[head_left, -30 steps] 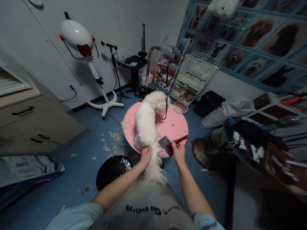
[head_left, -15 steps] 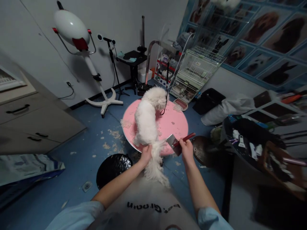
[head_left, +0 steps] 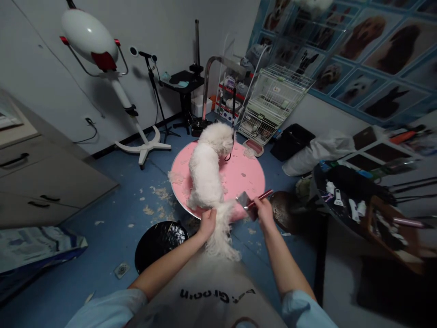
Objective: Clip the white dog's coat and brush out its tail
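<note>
A white curly-haired dog (head_left: 205,171) stands on a round pink grooming table (head_left: 251,175), its rear toward me and its head at the far side. Its long fluffy tail (head_left: 222,234) hangs over the near edge. My left hand (head_left: 207,223) is closed at the base of the tail, fingers partly hidden by hair. In my right hand (head_left: 265,212) is a slicker brush (head_left: 251,200) with a red handle; its head is beside the tail hair, and I cannot tell whether they touch. A dark loop leash (head_left: 234,123) hangs by the dog's head.
A black round stool (head_left: 160,243) stands at the lower left, a brown one (head_left: 285,209) at the right. A dark table with tools (head_left: 344,214) is further right. Behind are a white dryer on a stand (head_left: 90,38) and a wire cage (head_left: 273,105). Hair clippings (head_left: 160,193) litter the floor.
The camera view has turned slightly right, so the surroundings sit further left. The brush has tilted a little in my right hand. My left hand keeps its hold on the tail.
</note>
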`<control>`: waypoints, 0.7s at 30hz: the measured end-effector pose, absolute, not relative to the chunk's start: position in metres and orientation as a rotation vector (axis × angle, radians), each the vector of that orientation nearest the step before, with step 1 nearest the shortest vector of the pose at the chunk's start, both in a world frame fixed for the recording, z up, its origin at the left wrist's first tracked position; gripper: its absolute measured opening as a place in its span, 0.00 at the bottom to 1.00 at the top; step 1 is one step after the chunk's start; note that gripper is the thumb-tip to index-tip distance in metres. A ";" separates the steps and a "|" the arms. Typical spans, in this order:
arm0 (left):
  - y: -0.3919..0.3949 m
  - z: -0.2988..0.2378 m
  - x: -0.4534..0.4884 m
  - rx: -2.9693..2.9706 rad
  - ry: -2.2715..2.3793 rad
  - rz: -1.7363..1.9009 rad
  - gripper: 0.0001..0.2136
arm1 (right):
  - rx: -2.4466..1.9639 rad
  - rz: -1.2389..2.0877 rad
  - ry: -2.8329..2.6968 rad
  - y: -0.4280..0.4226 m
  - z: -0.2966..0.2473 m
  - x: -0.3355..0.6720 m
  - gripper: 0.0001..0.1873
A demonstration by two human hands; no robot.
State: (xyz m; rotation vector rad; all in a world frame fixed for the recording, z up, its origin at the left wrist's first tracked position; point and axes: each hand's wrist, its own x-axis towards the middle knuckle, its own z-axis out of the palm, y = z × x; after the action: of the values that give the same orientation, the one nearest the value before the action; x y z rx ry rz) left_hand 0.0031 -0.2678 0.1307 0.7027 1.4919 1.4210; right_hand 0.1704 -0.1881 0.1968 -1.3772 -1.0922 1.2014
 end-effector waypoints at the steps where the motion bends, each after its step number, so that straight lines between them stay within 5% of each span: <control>1: -0.268 0.130 0.004 0.700 1.497 1.412 0.24 | -1.374 1.132 -1.056 -0.187 0.197 0.172 0.19; 21: -0.266 0.122 0.011 0.524 1.384 1.430 0.22 | -1.392 1.117 -1.170 -0.201 0.193 0.167 0.17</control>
State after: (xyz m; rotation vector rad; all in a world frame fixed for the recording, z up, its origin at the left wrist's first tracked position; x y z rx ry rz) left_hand 0.0112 -0.2664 0.1224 0.5242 1.3843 1.4304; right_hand 0.1673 -0.2006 0.1925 -1.3923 -1.1699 1.1169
